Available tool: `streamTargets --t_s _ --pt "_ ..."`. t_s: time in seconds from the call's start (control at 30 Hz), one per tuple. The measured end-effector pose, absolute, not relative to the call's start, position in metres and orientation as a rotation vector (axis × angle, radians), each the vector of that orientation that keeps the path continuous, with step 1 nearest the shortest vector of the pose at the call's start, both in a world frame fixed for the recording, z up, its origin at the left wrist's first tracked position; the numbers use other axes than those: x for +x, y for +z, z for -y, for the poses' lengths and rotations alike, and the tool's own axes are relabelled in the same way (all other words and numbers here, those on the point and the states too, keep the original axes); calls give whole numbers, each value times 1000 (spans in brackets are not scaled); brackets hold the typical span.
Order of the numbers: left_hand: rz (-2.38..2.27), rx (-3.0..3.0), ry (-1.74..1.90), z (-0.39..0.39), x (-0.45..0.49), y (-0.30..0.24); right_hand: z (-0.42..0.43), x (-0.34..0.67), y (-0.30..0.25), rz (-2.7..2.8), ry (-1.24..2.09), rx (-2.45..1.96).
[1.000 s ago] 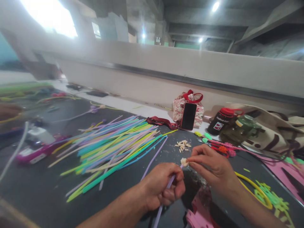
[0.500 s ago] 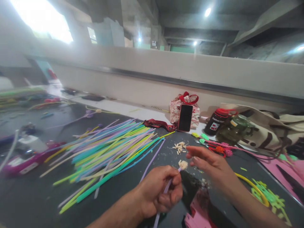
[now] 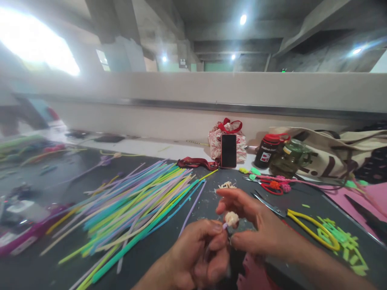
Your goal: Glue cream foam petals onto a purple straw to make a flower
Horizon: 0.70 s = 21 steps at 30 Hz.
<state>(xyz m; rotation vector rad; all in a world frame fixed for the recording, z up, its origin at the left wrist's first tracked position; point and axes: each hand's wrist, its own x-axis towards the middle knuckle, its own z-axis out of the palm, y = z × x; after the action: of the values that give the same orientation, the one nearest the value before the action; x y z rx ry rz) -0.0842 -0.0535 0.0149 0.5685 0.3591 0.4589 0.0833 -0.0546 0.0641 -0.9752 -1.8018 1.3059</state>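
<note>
At the left edge of the dark tabletop (image 3: 157, 249) sits a purple object (image 3: 30, 231), too blurred to make out. To its right a sheaf of coloured strips (image 3: 133, 209) slants from the far edge toward the near left corner, then one loose lavender strip (image 3: 192, 205). My left hand (image 3: 201, 249), near the middle of the near edge, pinches a lavender stem (image 3: 225, 226) between thumb and fingers, just below the cream tuft (image 3: 231, 218) at its tip. Only a short neck shows above the pinch, so a slack grip could let it twist. My right hand (image 3: 256, 217) curves around the tuft, thumb and fingers wide apart; whether a finger behind touches it I cannot tell. How firmly the tuft is fixed is hidden; a hard squeeze or tug could pull pieces off. Beyond my fingertips lie loose cream bits (image 3: 227, 185), which a careless sweep might scatter. A pink object (image 3: 252, 272) shows below my hands. Just right, yellow-handled scissors (image 3: 286, 213) point their blades toward the far edge, near enough to nick me if I reach sideways. Green pieces (image 3: 340, 237) lie toward the right edge.
</note>
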Motion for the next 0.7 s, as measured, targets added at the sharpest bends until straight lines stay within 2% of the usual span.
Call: streamTargets --t_s 0.7 --pt "-264 523 451 54 -82 9 54 86 69 1916 1161 -884"
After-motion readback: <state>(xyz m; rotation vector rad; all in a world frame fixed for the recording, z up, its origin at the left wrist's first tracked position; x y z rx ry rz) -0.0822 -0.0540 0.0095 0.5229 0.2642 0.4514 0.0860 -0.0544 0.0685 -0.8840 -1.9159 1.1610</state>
